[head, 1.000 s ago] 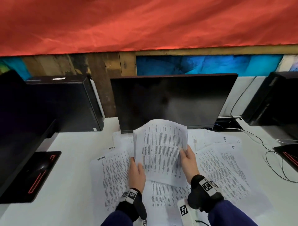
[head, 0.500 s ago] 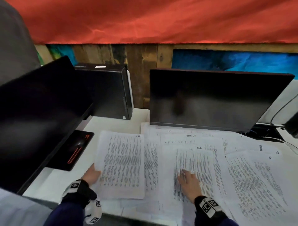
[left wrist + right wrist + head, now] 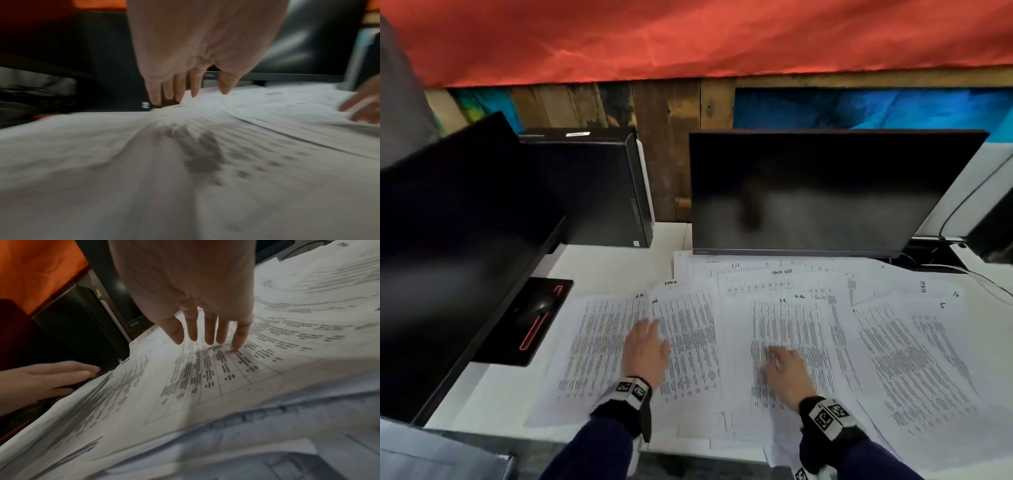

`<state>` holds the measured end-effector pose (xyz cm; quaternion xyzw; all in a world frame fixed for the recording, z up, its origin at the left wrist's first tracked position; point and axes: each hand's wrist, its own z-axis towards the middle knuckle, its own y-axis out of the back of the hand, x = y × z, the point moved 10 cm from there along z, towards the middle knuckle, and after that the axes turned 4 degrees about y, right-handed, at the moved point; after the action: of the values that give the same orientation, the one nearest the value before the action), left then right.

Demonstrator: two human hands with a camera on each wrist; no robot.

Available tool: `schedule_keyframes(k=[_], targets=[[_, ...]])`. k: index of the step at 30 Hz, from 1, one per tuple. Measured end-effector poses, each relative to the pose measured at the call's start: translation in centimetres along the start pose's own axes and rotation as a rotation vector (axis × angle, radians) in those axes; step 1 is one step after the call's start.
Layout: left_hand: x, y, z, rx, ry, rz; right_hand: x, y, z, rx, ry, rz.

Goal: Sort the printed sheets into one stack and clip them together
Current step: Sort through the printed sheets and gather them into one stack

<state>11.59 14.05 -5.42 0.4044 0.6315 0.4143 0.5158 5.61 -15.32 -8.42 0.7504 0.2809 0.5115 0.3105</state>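
Several printed sheets lie spread and overlapping across the white desk in front of the middle monitor. My left hand hovers flat, fingers straight, over the leftmost sheet and its neighbour; the left wrist view shows the left hand just above the paper, blurred. My right hand rests on the middle sheet with fingers spread; in the right wrist view the right hand touches the print with a fingertip. Neither hand holds anything. No clip is in sight.
A dark monitor stands behind the sheets. A black computer tower is at the back left, and a second monitor with its base at the left. Cables run at the right.
The sheet I held up with both hands now lies at the left of the spread. My left hand has let it go and moved right over it; the right hand stays on the middle sheet.
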Motion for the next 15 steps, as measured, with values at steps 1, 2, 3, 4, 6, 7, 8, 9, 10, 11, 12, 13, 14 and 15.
schedule_keyframes(k=[1, 2, 3, 4, 6, 7, 8, 9, 10, 11, 12, 13, 14, 15], targets=[[-2.7, -2.4, -0.6, 0.095, -0.078, -0.011, -0.4, 0.9, -0.1, -0.048, -0.035, -0.027], [-4.6, -4.7, -1.3, 0.193, -0.106, -0.002, -1.3, 2.1, -0.3, -0.103, -0.097, -0.066], [-5.7, -6.5, -1.7, 0.270, -0.096, 0.018, -2.4, 3.4, -0.6, -0.151, -0.184, -0.090], [-6.3, -7.9, -2.1, 0.325, -0.063, 0.038, -3.9, 4.6, -1.0, -0.192, -0.275, -0.086], [-6.5, -9.4, -2.4, 0.386, 0.007, 0.060, -6.6, 6.1, -1.5, -0.209, -0.412, -0.025], [-6.6, -9.7, -2.4, 0.402, 0.033, 0.069, -8.0, 6.5, -1.4, -0.196, -0.452, 0.007], [-6.7, -9.8, -2.4, 0.415, 0.053, 0.075, -9.1, 6.7, -1.1, -0.176, -0.469, 0.036], [-6.9, -9.8, -2.5, 0.424, 0.068, 0.075, -9.8, 6.9, -1.0, -0.150, -0.476, 0.059], [-7.1, -9.8, -2.6, 0.432, 0.081, 0.072, -10.5, 6.9, -0.6, -0.142, -0.473, 0.075], [-7.4, -9.8, -2.7, 0.440, 0.089, 0.064, -11.0, 7.0, -0.3, -0.134, -0.478, 0.083], [-7.8, -10.0, -2.9, 0.452, 0.090, 0.049, -11.6, 6.8, 0.0, -0.126, -0.483, 0.098], [-8.3, -10.2, -3.1, 0.467, 0.090, 0.026, -11.9, 6.7, 0.2, -0.120, -0.493, 0.127], [-8.9, -10.5, -3.5, 0.481, 0.087, 0.005, -12.5, 6.5, 0.4, -0.113, -0.505, 0.159], [-9.8, -10.7, -3.9, 0.486, 0.101, -0.020, -12.9, 6.7, 1.1, -0.103, -0.495, 0.177]])
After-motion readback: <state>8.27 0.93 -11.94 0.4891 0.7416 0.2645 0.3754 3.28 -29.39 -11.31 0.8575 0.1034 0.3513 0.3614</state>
